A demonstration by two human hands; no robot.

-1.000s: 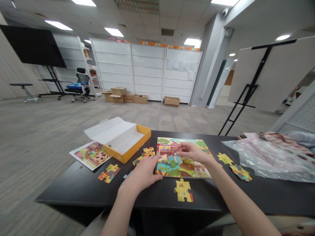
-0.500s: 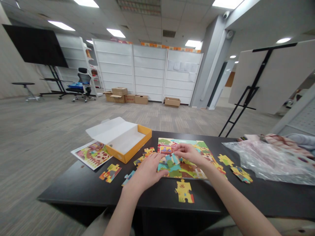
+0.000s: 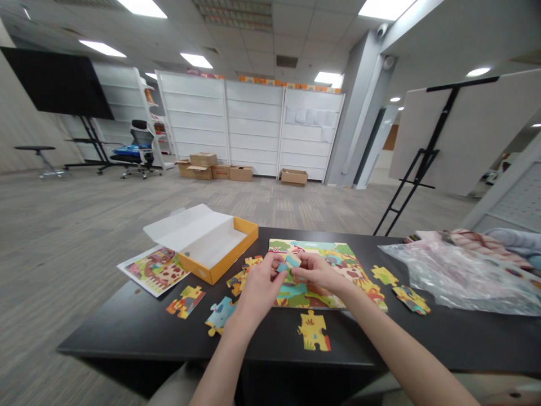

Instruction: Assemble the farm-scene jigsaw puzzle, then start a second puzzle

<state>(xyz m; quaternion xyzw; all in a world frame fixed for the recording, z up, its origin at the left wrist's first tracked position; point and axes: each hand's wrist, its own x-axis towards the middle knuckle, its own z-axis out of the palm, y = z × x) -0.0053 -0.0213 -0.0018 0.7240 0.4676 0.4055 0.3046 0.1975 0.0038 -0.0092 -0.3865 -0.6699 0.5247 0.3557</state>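
Observation:
Above the colourful puzzle board [image 3: 333, 254], both my hands hold a small blue and cream puzzle piece [image 3: 291, 261] between their fingertips. My left hand [image 3: 262, 282] pinches its left side, and my right hand [image 3: 319, 273] grips the right side. Part of the board is hidden beneath my hands. Yellow puzzle pieces [image 3: 313, 330] lie on the black table in front of the board. A light blue piece [image 3: 221, 313] rests left of my left wrist, and an orange and yellow piece [image 3: 186, 301] lies farther left. More yellow pieces [image 3: 384, 275] sit right of the board.
An open yellow box [image 3: 236, 251] with a white lid stands at the back left of the black table [image 3: 147, 332]. Beside it lies a printed picture sheet [image 3: 156, 270]. A clear plastic bag [image 3: 456, 279] and folded cloth [image 3: 486, 245] cover the right side.
My hands have come together and lifted the blue piece off the board. My left hand has moved up, uncovering more of the light blue piece. The view has shifted slightly.

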